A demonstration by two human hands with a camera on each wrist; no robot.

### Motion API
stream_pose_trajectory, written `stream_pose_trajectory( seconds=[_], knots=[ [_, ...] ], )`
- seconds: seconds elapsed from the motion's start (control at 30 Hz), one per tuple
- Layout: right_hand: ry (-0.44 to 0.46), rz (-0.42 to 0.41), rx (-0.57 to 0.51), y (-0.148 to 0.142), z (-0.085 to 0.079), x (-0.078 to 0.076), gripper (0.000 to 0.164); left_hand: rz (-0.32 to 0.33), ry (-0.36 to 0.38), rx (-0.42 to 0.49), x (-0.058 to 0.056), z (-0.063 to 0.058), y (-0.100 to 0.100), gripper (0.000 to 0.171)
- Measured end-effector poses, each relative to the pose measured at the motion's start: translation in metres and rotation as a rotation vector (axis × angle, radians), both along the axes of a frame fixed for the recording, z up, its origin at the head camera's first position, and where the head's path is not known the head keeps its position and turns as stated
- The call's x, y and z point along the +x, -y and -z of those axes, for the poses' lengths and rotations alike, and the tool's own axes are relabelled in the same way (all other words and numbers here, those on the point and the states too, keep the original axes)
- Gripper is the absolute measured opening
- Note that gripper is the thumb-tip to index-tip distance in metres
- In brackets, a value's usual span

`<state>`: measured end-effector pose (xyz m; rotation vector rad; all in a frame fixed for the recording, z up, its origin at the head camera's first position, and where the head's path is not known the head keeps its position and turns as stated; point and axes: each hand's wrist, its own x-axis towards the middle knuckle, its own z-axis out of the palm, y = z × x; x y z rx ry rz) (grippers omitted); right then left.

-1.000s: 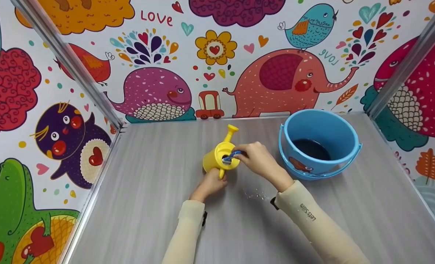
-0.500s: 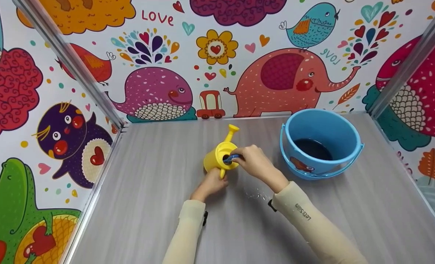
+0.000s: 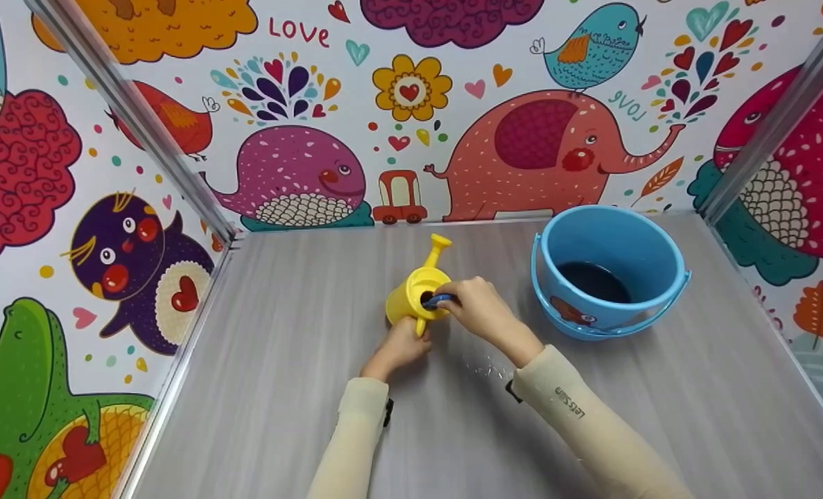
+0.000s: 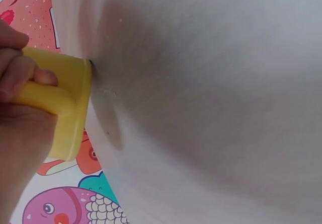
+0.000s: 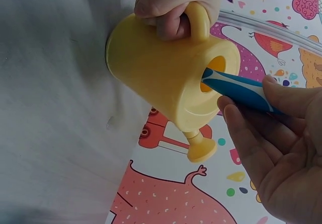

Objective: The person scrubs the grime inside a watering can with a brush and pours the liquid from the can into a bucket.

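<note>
A yellow watering can (image 3: 403, 303) is tilted on the table, its spout pointing away and its round opening towards my right side. My left hand (image 3: 401, 345) grips the can's loop handle (image 5: 198, 22), fingers wrapped through it. In the right wrist view, my right hand (image 5: 282, 148) pinches a blue toothbrush (image 5: 241, 90) with white lines between thumb and fingers. The toothbrush's front end goes into the can's opening (image 5: 215, 68), and its head is hidden inside.
A light blue bucket (image 3: 609, 249) with dark-looking liquid at its bottom stands at the back right. Drops of water (image 3: 487, 369) lie on the grey table (image 3: 279, 346) near the right wrist. Cartoon-printed walls with metal edge strips (image 3: 175, 173) enclose the back and sides.
The toothbrush, with its pale head at the opening a second ago, has gone deeper into the can. My right hand has shifted slightly left; my left hand holds the can steady.
</note>
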<state>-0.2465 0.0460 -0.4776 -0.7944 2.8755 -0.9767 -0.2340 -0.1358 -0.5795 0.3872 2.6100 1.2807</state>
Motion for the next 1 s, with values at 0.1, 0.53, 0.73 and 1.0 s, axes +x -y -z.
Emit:
stream_pose_trajectory(
  seconds=[0.1,0.53,0.73,1.0],
  knots=[
    [-0.006,-0.002,-0.002,-0.0007,0.0003,-0.0001,0.017,-0.001,-0.001,-0.002,0.0000,-0.0003,-0.0001,0.038],
    [0.004,-0.007,0.002,-0.0044,0.0016,0.0012,0.017,0.008,-0.010,0.007,0.0003,0.0017,-0.0009,0.038],
    [0.007,-0.015,-0.016,-0.0068,-0.0013,0.0025,0.018,0.015,-0.008,0.014,0.0010,0.0005,-0.0008,0.038],
    [0.021,-0.027,-0.036,-0.0099,-0.0056,0.0018,0.019,0.011,-0.001,0.003,0.0013,-0.0004,-0.0012,0.039]
  ],
)
